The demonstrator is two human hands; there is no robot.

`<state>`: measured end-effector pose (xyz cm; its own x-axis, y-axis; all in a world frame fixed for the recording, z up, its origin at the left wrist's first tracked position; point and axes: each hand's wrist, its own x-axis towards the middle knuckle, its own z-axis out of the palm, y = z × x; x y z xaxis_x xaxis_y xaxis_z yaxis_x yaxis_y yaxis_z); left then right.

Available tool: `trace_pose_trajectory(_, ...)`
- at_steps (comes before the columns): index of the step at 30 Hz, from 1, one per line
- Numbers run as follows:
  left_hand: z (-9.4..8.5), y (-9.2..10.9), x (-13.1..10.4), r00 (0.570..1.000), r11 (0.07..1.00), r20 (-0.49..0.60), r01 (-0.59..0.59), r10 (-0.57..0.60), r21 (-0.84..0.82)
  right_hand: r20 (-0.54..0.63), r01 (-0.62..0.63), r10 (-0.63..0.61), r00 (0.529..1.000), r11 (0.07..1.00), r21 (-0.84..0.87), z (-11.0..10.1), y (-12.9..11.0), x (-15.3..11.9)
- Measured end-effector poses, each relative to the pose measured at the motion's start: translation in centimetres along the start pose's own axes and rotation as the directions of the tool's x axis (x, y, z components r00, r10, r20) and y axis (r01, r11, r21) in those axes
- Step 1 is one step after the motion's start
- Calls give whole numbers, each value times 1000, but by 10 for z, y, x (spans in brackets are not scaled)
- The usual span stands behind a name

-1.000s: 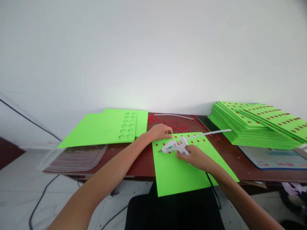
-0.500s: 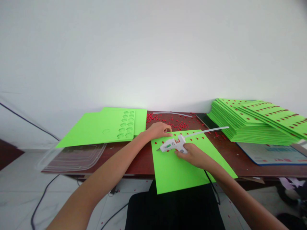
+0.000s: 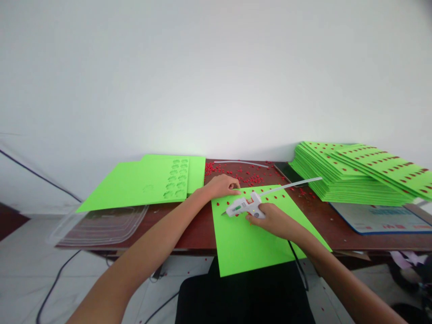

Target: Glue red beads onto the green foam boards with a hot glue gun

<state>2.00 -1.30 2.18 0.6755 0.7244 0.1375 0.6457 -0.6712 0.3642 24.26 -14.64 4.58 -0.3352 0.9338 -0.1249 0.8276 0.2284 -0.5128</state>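
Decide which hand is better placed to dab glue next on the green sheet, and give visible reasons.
The right hand, probably: it grips the white glue gun, whose nozzle points at the green sheet. The left hand is at the sheet's far edge, away from the gun's handle.

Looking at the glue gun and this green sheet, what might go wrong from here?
The glue gun in the right hand has its nozzle near the left hand, which might get burned if it strays. The green sheet overhangs the front edge of the table, so a downward push there might bend or tip it. The black cord dangles past the sheet's near edge and could snag.
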Motion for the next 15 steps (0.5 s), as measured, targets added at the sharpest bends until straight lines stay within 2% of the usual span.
trace_pose_trajectory(7, -1, 1, -1, 1000, 1000, -6, -6, 6, -6, 0, -27, 27, 1000, 998, 60, 5, 3, 5)
trace_pose_trajectory(12, 1, -1, -1, 1000, 999, -17, -10, 9, -41, -42, -60, 62, 997, 997, 54, -2, 25, 3)
trace_pose_trajectory(15, 1, 0, -1, 1000, 999, -18, -17, 16, -39, -26, -61, 63, 998, 996, 67, -6, 37, -2)
